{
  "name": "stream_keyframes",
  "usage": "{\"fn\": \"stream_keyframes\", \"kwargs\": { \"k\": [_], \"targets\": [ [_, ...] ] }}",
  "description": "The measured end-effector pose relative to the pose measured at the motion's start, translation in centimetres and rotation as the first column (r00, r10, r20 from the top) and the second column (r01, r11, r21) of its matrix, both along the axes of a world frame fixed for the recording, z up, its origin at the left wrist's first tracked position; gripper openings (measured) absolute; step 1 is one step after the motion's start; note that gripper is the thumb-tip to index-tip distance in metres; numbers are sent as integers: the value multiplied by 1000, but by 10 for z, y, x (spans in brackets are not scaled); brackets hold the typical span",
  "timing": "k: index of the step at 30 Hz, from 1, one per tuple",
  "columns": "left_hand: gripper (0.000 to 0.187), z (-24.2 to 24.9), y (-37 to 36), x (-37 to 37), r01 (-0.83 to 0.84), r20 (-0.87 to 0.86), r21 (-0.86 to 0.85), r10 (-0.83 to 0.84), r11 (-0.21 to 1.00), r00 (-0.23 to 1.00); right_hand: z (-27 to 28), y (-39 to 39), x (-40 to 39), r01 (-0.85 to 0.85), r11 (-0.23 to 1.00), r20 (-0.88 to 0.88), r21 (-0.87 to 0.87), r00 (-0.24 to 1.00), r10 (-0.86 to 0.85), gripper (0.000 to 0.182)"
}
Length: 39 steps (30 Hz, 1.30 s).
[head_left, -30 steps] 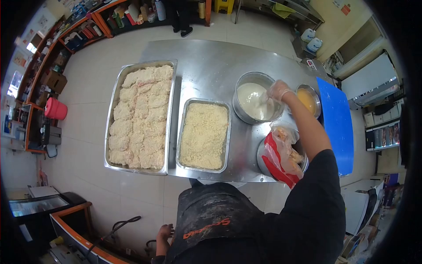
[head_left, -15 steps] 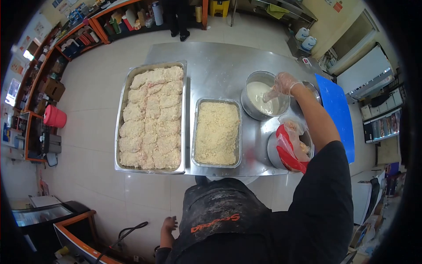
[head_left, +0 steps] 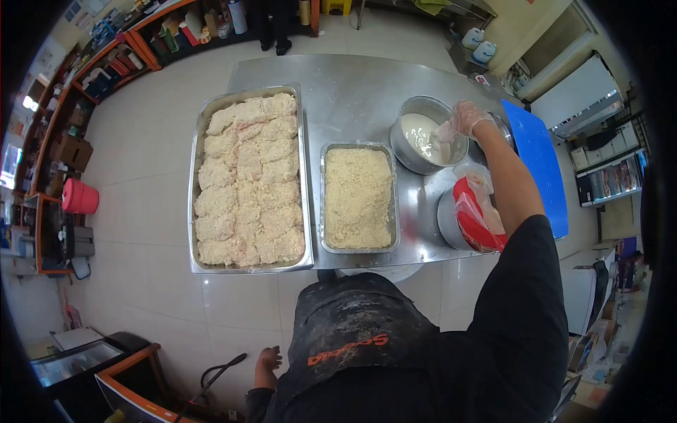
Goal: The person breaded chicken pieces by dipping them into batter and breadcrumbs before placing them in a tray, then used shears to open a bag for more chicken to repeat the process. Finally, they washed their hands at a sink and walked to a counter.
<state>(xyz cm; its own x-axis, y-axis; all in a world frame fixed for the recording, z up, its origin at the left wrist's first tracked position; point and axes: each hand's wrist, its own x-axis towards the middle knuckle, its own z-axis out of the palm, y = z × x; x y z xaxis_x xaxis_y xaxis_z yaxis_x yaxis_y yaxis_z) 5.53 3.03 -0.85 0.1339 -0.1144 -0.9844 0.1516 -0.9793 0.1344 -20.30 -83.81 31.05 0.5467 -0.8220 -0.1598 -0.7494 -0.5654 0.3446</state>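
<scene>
My right hand (head_left: 468,120), in a clear plastic glove, reaches over a round metal pot (head_left: 400,149) of white batter (head_left: 422,134). Its fingers are closed on a batter-coated piece of meat (head_left: 444,132) at the pot's right side, partly dipped. Bare and with loosely spread fingers, my left hand (head_left: 269,358) hangs by my side and holds nothing. A tray of crumbs (head_left: 358,201) stands left of the pot. Further left, a large metal tray (head_left: 308,243) carries rows of crumb-coated pieces (head_left: 247,180). Below the pot is another pot (head_left: 447,224) lined with a red and clear plastic bag (head_left: 474,204).
Everything stands on a steel table (head_left: 338,84). A blue board (head_left: 539,169) lies along its right end, beside a partly hidden metal bowl (head_left: 502,130). Across the floor are orange-edged shelves, a pink bucket (head_left: 80,196) and a person's dark legs (head_left: 275,25).
My right hand has shifted slightly and the held piece sits nearer the pot's right wall. The camera view has moved a little. My left hand stays low at my side.
</scene>
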Motion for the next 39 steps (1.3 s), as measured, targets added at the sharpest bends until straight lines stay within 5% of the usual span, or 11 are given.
{"fn": "stream_keyframes", "kwargs": {
  "k": [5,10,12,16,21,22,24,27,30,33,39],
  "targets": [
    [45,-17,18,-2,86,-58,-82,-91,993,994,-8,-10,-7,-65,998,-99,10,993,66,35],
    [44,-7,-28,-3,-199,-3,92,200,976,980,58,34,12,-261,965,-135,15,956,260,31],
    [43,-25,-34,1,-268,-13,92,270,959,963,105,84,26,-174,984,294,46,943,154,40],
    [40,-30,-53,-1,-274,5,32,274,961,962,148,144,64,-86,921,413,380,907,-86,40],
    [40,-48,-40,-3,-295,-24,24,295,955,955,112,176,103,-238,822,368,517,929,38,36],
    [40,-50,-37,-3,-292,-26,21,292,956,956,65,151,102,-438,803,345,405,886,309,32],
    [40,-45,-28,-1,-294,-60,63,297,954,953,22,156,131,-321,775,149,545,946,287,31],
    [41,-24,-20,5,-294,-37,101,298,951,954,-58,148,141,-411,811,248,416,909,334,55],
    [42,-8,-16,3,-310,12,114,311,944,950,-55,149,152,-247,756,-84,606,925,370,75],
    [42,5,-11,-8,-303,8,142,305,942,952,-86,157,142,-463,770,-127,438,817,563,72],
    [46,22,-6,-36,-287,-26,154,294,946,955,-153,126,138,-364,795,161,485,931,327,87]
  ]
}}
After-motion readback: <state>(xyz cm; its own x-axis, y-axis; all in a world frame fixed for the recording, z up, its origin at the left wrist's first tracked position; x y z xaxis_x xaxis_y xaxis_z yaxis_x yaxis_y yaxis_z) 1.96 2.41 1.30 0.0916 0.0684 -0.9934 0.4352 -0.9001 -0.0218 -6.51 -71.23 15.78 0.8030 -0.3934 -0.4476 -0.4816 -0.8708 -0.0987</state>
